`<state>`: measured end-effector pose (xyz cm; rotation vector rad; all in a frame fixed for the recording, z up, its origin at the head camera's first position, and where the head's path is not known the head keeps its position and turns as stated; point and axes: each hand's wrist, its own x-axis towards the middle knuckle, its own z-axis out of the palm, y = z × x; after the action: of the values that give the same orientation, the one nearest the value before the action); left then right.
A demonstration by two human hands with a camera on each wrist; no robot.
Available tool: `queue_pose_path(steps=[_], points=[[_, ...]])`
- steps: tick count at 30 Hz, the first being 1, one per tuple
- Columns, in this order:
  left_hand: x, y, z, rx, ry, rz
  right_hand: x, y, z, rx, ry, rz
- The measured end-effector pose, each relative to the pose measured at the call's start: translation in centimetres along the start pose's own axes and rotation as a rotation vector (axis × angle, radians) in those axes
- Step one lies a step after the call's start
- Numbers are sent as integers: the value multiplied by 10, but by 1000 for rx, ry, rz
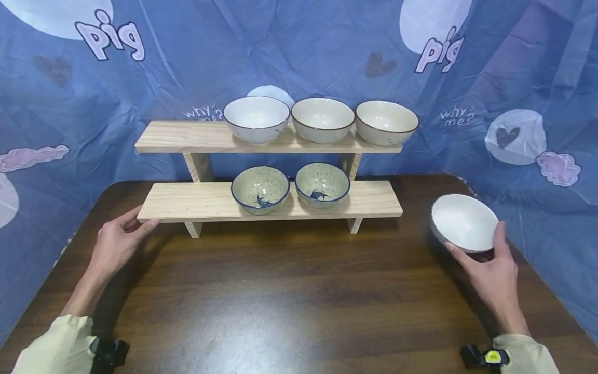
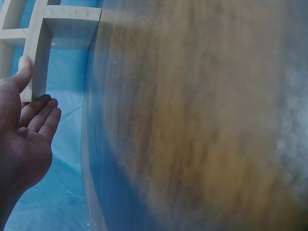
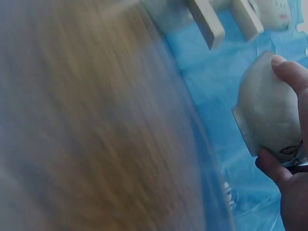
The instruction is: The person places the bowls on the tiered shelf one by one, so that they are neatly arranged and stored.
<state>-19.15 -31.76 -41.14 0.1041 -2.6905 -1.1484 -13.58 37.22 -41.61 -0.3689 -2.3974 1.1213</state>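
Note:
On the right side, my right hand point(image 1: 497, 278) holds a white bowl point(image 1: 464, 221) with a thin dark rim, thumb and fingers around its near side. The right wrist view shows this bowl point(image 3: 269, 108) side-on, off the table. My left hand point(image 1: 117, 241) grips the left end of the lower board of a two-tier wooden shelf point(image 1: 187, 200); its thumb lies against the board point(image 2: 36, 62) in the left wrist view. Two speckled bowls with blue rims, one left point(image 1: 260, 189) and one right point(image 1: 322, 184), stand on the lower board.
On the upper board stand a white bowl point(image 1: 257, 119) and two cream bowls, one in the middle point(image 1: 322, 119) and one at the right point(image 1: 386, 122). The shelf stands at the back of a dark wooden table point(image 1: 280, 291). A blue printed cloth point(image 1: 327, 52) hangs behind.

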Motion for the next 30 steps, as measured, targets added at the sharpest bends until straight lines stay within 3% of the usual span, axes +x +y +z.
queue_pose_path(steps=[5,17,30], points=[[0,0,-1,6,0,-10,-11,-14,2,27,-6,-63],[0,-1,-1,8,-3,-10,-21,-38,9,-35,-56,-188],[1,0,1,10,2,2,-13,-64,29,49,-133,-278]])
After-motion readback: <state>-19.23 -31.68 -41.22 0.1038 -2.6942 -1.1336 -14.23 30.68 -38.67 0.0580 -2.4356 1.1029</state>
